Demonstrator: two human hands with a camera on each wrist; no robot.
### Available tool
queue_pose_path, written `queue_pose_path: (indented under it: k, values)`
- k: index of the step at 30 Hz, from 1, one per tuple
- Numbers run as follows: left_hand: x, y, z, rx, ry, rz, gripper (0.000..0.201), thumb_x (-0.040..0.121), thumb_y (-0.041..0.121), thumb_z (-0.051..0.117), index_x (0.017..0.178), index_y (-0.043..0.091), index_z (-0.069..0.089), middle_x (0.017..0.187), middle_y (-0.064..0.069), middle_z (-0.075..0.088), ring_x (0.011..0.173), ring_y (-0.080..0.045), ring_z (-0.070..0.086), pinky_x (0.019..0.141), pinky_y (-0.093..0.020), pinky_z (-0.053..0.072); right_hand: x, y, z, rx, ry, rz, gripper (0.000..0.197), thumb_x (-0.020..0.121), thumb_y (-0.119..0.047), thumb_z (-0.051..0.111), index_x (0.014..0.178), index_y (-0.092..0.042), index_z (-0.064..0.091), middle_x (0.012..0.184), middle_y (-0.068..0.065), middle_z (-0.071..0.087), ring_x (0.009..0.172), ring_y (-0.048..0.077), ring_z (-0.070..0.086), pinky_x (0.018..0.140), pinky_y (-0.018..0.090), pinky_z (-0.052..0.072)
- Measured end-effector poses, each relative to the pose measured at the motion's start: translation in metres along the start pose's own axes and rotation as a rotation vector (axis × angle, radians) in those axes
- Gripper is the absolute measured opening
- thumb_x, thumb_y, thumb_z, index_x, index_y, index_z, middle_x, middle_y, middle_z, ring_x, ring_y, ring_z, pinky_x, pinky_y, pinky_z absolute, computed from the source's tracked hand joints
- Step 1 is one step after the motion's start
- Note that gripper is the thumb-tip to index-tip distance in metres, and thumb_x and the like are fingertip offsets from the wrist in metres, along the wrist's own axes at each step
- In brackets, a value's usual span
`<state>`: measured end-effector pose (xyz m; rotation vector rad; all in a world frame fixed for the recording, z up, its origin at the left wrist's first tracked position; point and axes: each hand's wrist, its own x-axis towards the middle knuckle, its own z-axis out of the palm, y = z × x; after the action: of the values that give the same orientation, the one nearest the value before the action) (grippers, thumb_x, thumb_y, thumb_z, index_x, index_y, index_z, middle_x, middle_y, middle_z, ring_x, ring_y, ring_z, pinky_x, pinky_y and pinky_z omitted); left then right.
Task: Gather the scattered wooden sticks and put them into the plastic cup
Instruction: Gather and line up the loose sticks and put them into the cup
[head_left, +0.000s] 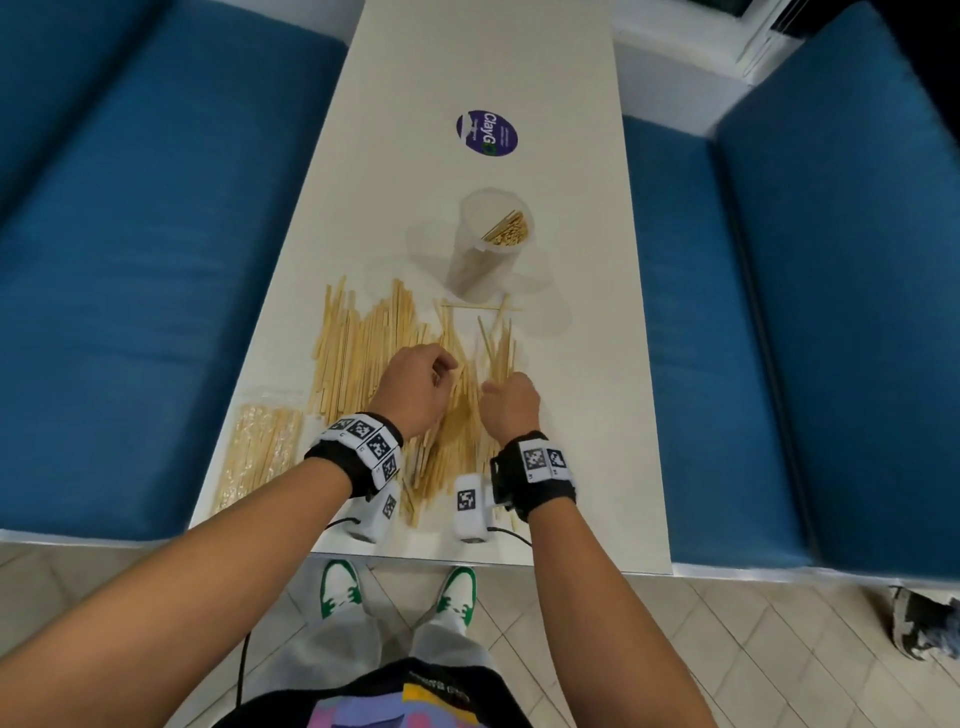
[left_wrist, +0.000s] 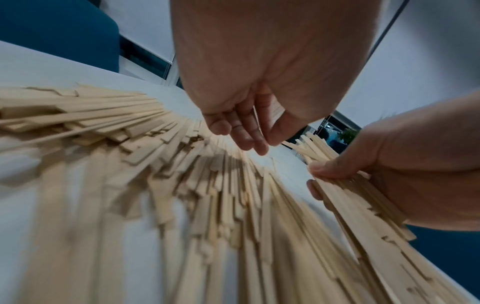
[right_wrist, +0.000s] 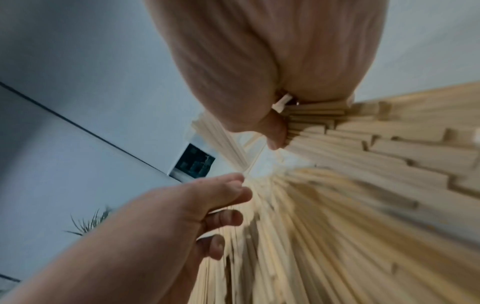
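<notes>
Pale wooden sticks lie fanned over the near half of the white table. Beyond them stands the clear plastic cup, upright, with a bunch of sticks leaning inside. My right hand grips a bundle of sticks, thumb on top, just above the pile; the right wrist view shows the bundle's ends under the right hand. My left hand hovers over the middle of the pile, its thumb and forefinger pinched together on a few thin sticks.
A clear packet of more sticks lies at the table's near left corner. A round purple label sits beyond the cup. Blue padded benches run along both long sides of the table.
</notes>
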<state>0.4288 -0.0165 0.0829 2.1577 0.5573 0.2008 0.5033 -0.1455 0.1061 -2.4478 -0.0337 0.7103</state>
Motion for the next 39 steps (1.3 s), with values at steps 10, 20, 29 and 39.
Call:
queue_pose_path:
  k: [10, 20, 29, 39]
  values:
    - [0.042, 0.044, -0.002, -0.467, -0.05, -0.383, 0.028, 0.105, 0.031, 0.048, 0.124, 0.017, 0.061, 0.118, -0.003, 0.07, 0.098, -0.018, 0.071, 0.083, -0.04, 0.06, 0.02, 0.004, -0.033, 0.136, -0.194, -0.287, 0.022, 0.101, -0.009, 0.044, 0.121, -0.011, 0.054, 0.103, 0.006, 0.062, 0.09, 0.025, 0.06, 0.082, 0.04, 0.053]
    - [0.052, 0.06, -0.034, -0.972, 0.145, -0.504, 0.034, 0.106, 0.025, 0.041, 0.118, 0.006, 0.065, 0.102, -0.017, 0.078, 0.094, -0.033, 0.076, 0.087, -0.049, 0.058, 0.028, -0.036, -0.024, -0.124, -0.406, -0.576, 0.034, 0.105, -0.024, 0.046, 0.135, -0.008, 0.042, 0.123, 0.016, 0.062, 0.109, 0.032, 0.062, 0.088, 0.04, 0.049]
    - [0.045, 0.065, -0.052, -0.83, 0.356, -0.373, 0.036, 0.09, 0.002, 0.039, 0.1, 0.009, 0.072, 0.09, -0.015, 0.078, 0.086, -0.029, 0.078, 0.084, -0.051, 0.062, 0.039, -0.062, -0.016, -0.202, -0.279, -0.654, 0.046, 0.096, -0.055, 0.061, 0.082, -0.012, 0.067, 0.069, 0.003, 0.061, 0.06, 0.017, 0.052, 0.062, 0.031, 0.039]
    - [0.035, 0.05, -0.033, -1.012, 0.118, -0.537, 0.057, 0.108, 0.052, 0.033, 0.121, 0.007, 0.066, 0.107, -0.018, 0.076, 0.111, -0.042, 0.069, 0.1, -0.052, 0.054, 0.015, -0.099, -0.059, 0.706, -0.185, -0.456, 0.05, 0.096, -0.048, 0.066, 0.064, -0.013, 0.05, 0.049, 0.001, 0.039, 0.042, 0.016, 0.035, 0.046, 0.028, 0.034]
